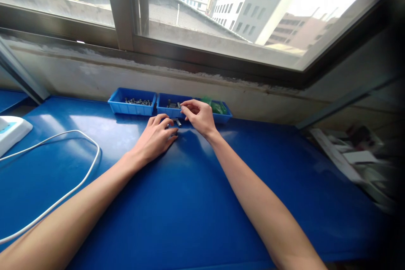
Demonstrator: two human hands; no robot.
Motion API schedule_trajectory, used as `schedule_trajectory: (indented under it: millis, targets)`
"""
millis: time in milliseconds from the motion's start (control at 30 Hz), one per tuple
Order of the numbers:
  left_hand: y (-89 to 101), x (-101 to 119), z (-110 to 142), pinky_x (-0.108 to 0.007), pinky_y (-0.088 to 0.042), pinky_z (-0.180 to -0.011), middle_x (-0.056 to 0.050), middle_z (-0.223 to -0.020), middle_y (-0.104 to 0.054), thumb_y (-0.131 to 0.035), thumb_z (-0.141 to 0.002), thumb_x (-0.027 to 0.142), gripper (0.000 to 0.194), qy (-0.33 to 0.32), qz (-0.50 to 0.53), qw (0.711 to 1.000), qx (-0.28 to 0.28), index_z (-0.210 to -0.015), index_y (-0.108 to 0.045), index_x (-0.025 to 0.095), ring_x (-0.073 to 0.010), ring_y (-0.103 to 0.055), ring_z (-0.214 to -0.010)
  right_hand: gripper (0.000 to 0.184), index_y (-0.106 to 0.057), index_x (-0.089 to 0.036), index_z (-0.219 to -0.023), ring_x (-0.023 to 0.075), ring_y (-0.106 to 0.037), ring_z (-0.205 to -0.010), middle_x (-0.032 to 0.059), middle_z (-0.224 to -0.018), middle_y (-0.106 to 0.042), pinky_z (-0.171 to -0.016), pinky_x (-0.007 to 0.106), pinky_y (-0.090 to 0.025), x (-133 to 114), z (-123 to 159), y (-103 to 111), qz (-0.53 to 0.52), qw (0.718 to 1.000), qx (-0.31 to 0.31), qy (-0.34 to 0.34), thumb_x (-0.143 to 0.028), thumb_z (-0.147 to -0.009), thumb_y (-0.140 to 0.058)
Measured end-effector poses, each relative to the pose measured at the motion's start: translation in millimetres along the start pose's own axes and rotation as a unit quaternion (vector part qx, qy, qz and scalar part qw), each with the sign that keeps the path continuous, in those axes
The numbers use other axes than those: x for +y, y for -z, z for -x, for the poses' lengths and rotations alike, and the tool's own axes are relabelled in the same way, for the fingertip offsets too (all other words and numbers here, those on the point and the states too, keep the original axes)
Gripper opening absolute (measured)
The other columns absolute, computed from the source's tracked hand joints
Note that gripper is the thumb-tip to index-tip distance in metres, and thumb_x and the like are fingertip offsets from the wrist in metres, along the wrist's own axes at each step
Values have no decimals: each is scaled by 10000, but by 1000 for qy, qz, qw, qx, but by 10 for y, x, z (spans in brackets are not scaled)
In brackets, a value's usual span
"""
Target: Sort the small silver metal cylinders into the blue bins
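Note:
My left hand rests on the blue table with its fingers curled over a small dark metal part at its fingertips. My right hand hovers at the front rim of the middle blue tray, thumb and forefinger pinched together; whatever they hold is too small to make out. The middle tray holds several small dark metal pieces. Both arms stretch forward from the near edge.
A left blue tray holds several small screws. Behind my right hand, a third tray holds green bags. A white cable loops across the table's left side beside a white device. A window and concrete sill lie behind.

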State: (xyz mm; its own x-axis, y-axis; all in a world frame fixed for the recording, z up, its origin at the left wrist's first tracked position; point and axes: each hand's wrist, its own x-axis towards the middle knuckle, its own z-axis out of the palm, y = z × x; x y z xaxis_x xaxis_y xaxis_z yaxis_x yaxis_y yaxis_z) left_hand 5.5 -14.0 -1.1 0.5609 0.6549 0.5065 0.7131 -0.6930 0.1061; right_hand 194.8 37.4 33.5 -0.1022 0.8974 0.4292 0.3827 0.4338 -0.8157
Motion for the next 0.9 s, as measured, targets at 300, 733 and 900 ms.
schedule_trajectory:
  millis: [300, 733, 900]
  targets:
    - [-65, -29, 17, -431, -505, -940, -117, -1102, -710, -499, -1000, 190, 297, -29, 76, 996, 31, -1203, -716, 182, -272, -618, -1084, 203, -742, -176, -917, 166, -683, -639, 44, -787, -737, -590, 272, -556, 11, -6, 11, -6, 1000, 0, 7, -344, -845, -655]
    - [121, -39, -45, -287, -582, -674, -54, -750, -762, -700, -867, 514, 392, 301, 400, 849, 169, -1045, -740, 167, -212, -745, -687, 186, -741, -164, -925, 164, -692, -644, 53, -784, -746, -595, 259, -560, -30, 17, 3, -19, 997, -79, -17, -295, -823, -657]
    - [122, -51, -55, -310, -603, -760, -84, -890, -785, -818, -739, 531, 489, 302, 435, 825, 196, -1044, -734, 158, -238, -759, -814, 274, -727, -176, -1045, 144, -679, -644, 29, -818, -752, -648, 262, -568, -108, 49, -5, -54, 981, -182, -30, -286, -796, -691]
